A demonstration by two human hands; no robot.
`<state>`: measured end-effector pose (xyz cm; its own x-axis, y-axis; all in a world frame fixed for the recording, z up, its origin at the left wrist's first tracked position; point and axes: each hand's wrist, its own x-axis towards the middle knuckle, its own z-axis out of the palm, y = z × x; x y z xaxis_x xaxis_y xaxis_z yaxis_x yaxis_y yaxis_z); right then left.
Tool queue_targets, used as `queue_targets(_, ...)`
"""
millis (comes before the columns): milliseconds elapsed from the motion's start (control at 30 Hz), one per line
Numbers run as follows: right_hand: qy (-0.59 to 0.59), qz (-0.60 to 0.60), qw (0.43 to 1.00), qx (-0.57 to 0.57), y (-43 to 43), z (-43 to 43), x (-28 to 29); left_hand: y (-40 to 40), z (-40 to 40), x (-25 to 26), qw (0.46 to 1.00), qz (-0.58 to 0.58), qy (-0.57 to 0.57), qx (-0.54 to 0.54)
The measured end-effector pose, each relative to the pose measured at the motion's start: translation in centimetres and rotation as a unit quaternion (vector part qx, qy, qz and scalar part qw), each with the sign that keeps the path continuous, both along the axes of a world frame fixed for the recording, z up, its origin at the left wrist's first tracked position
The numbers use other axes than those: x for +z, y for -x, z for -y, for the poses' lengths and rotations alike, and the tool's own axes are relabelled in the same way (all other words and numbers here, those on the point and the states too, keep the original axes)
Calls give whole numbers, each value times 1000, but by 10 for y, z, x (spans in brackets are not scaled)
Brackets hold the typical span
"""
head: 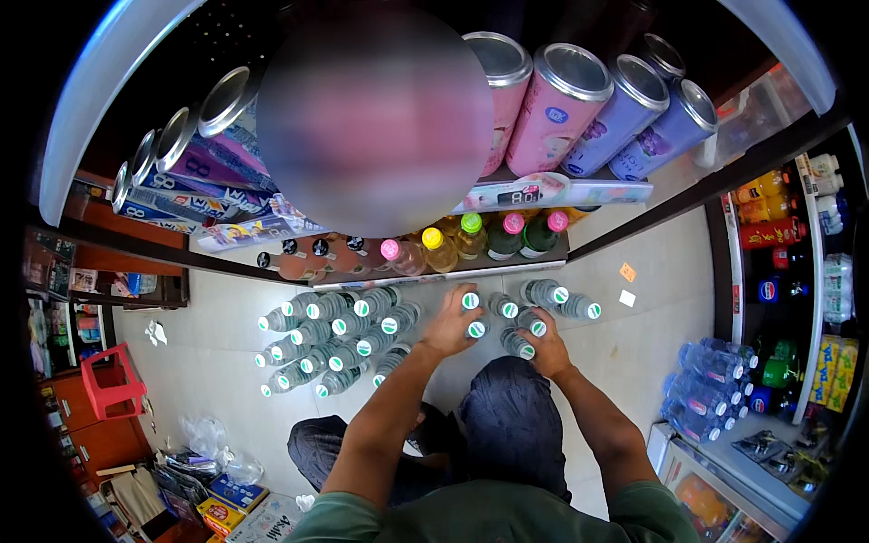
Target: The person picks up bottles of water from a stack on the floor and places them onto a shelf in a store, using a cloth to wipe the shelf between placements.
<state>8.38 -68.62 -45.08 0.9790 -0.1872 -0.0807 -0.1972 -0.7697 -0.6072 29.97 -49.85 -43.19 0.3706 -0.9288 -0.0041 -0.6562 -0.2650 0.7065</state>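
Observation:
My left hand [451, 320] is at two clear plastic water bottles with white-and-green caps, its fingers around the upper bottle [470, 301] and the lower bottle [476, 330] beside the palm. My right hand [548, 345] grips a similar bottle [531, 322], with another bottle [517, 343] against its thumb side. A further bottle [503, 305] stands between the hands. Two more bottles [545, 292] are beyond my right hand. To the left, several rows of the same bottles [339, 332] stand on the tiled floor.
Ahead is a low shelf [468, 277] of coloured drink bottles, under a shelf of tall cans [560, 108]. Blue-tinted bottles [706, 387] stand at the right by a drinks rack. A red plastic stool [114, 381] and boxes [234, 499] are at the left.

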Motion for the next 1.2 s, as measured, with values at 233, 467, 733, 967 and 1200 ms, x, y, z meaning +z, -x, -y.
queue_targets(233,7,11,1000,-24,-5,-11,-8,10,2,-12,999,1,-41,-12)
queue_targets(467,-21,-48,995,-79,17,-18,28,20,-5,19,995,-3,-101,20)
queue_targets(733,-81,-42,995,-48,64,-11,104,26,-61,106,964,-154,-82,200)
queue_targets(967,-69,239,967,46,-37,-38,144,24,-214,227,835,85,79,538)
queue_targets(1200,-168,265,852,419,-130,-128,181,137,-384,292,545,374,-35,750)
